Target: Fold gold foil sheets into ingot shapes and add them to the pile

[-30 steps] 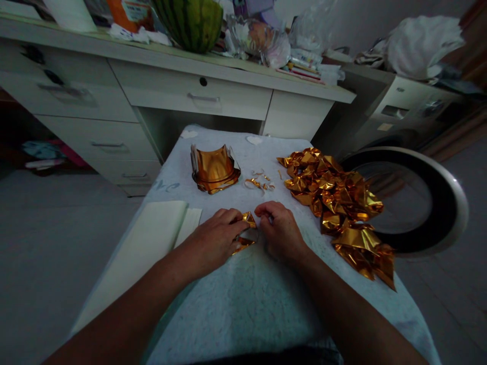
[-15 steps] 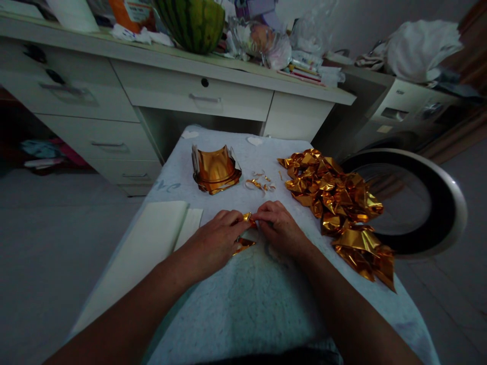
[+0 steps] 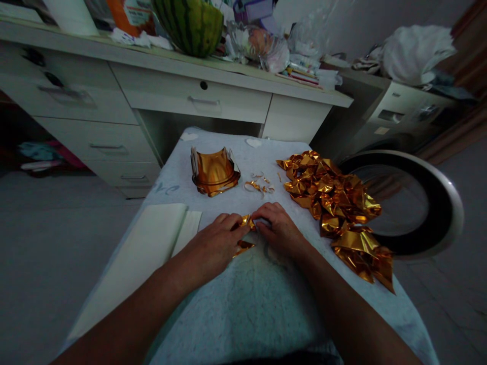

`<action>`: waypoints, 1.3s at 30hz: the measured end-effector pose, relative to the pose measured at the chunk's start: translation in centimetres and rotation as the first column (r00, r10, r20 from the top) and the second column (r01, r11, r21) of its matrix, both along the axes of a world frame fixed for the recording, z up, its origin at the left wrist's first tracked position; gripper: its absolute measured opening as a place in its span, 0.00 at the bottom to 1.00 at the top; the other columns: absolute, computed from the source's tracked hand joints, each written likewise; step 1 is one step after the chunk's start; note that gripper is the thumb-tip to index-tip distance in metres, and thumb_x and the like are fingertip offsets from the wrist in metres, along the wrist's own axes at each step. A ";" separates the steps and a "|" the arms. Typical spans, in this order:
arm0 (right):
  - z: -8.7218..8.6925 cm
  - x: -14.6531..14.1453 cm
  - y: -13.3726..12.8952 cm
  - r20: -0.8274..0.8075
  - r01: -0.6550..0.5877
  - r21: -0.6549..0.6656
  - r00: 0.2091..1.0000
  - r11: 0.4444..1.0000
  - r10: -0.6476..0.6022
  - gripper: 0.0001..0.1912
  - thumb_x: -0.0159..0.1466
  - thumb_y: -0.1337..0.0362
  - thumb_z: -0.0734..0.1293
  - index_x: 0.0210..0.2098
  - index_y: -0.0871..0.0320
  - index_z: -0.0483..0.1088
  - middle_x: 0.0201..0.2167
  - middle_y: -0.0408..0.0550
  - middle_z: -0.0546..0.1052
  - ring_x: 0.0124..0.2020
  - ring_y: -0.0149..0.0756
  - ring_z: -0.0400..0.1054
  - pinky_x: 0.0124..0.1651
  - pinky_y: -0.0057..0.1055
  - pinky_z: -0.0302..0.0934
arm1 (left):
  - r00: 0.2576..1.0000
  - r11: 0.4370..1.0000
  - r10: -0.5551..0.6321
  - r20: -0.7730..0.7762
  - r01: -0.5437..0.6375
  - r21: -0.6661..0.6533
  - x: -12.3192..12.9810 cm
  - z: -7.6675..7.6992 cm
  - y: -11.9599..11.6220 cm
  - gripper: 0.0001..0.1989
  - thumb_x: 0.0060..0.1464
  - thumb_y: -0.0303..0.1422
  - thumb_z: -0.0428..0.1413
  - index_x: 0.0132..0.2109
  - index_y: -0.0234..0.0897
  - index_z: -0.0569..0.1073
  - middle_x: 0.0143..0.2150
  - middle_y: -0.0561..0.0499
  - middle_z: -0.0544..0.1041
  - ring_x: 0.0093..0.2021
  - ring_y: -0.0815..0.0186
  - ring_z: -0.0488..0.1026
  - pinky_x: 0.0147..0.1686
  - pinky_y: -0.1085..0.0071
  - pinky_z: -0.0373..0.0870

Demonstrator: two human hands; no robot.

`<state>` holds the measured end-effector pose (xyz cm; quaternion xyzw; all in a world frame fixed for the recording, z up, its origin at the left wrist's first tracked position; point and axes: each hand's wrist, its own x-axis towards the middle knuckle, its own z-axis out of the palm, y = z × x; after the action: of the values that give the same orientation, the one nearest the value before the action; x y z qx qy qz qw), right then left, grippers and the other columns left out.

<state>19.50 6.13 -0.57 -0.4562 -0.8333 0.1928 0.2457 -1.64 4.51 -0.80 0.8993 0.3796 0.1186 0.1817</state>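
Observation:
A small piece of gold foil paper [image 3: 247, 221] lies between my hands near the middle of the cloth-covered table. My left hand [image 3: 215, 241] has its fingers closed on the left part of the foil, and a pointed end of it sticks out beneath the palm. At the foil's right end, my right hand [image 3: 279, 225] pinches its edge between thumb and fingers. Much of the foil is hidden by the left fingers. Beyond the hands are a curved stack of gold foil sheets [image 3: 215, 170] and some thin curled foil strips [image 3: 259, 186].
A heap of folded gold foil pieces [image 3: 327, 187] covers the table's right side. White paper [image 3: 140, 253] lies at the left, partly under my left forearm. A white desk [image 3: 198, 101] with a cut watermelon [image 3: 190, 25] stands behind. An open washing machine door [image 3: 452, 203] is at right.
The fingers have shifted slightly around the foil, and a little more of its gold surface shows between my hands. Both hands stay in nearly the same place.

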 end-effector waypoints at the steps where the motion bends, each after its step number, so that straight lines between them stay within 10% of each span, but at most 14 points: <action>1: 0.0 0.0 0.0 0.002 0.009 -0.003 1.000 1.000 -0.009 0.10 0.62 0.75 0.67 0.40 0.58 0.74 0.38 0.48 0.74 0.43 0.39 0.64 0.49 0.39 0.56 | 1.000 1.000 -0.002 0.004 0.002 0.002 0.0 0.0 0.0 0.22 0.57 0.24 0.53 0.58 0.43 0.68 0.53 0.48 0.70 0.51 0.59 0.65 0.52 0.62 0.67; 39: 0.3 0.9 -0.8 0.169 -0.064 0.027 0.984 0.998 0.059 0.14 0.65 0.66 0.67 0.50 0.51 0.75 0.45 0.51 0.73 0.47 0.42 0.64 0.50 0.42 0.60 | 0.998 0.996 -0.058 0.012 0.058 0.062 -0.1 -0.9 0.5 0.20 0.56 0.24 0.55 0.56 0.42 0.71 0.58 0.49 0.72 0.52 0.58 0.67 0.52 0.60 0.67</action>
<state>20.37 5.37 -0.24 -0.4408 -0.8678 0.1473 0.1757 -1.70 4.99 -1.68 0.9143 0.3483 0.1309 0.1598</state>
